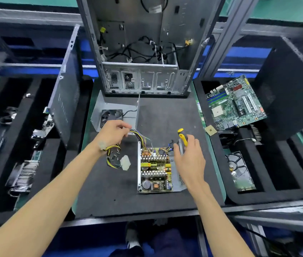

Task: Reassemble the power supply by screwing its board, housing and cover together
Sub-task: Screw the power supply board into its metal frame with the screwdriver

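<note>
board (pixel 155 168) sits in housing (pixel 179 179) at mid-counter (pixel 110 191); cover (pixel 115 110) lies apart behind. left hand (pixel 112 135) pinches the wire bundle (pixel 139 136); right hand (pixel 189 156) grips a yellow screwdriver (pixel 183 137). risk – tugged wires shift the unscrewed board, or get trapped under the cover.

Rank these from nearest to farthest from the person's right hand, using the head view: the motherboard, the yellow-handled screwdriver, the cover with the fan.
1. yellow-handled screwdriver: in the right hand itself.
2. cover with the fan: up and left, on the mat.
3. motherboard: far right, in the foam tray.
</note>
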The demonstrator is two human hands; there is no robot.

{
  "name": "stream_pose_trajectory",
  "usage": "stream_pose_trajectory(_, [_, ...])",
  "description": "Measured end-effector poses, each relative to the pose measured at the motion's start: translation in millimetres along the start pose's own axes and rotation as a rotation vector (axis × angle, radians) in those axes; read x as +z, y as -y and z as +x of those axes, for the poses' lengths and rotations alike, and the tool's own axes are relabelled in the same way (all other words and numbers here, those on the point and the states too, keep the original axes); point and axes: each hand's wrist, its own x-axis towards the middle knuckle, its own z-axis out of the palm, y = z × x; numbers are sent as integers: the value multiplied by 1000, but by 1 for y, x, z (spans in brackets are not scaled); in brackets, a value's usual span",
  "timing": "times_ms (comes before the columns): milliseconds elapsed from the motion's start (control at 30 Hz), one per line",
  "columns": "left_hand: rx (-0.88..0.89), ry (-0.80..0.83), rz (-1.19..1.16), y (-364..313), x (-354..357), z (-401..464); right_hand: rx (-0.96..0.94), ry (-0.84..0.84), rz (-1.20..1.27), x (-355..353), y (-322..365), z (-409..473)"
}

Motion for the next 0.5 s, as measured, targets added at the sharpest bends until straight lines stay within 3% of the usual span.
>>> stream_pose_trajectory(167, [8,3,66,32,0,-6,138,82,402,9,-9,0])
stream_pose_trajectory(500, [91,67,150,58,11,-53,194,121,556,14,-12,1])
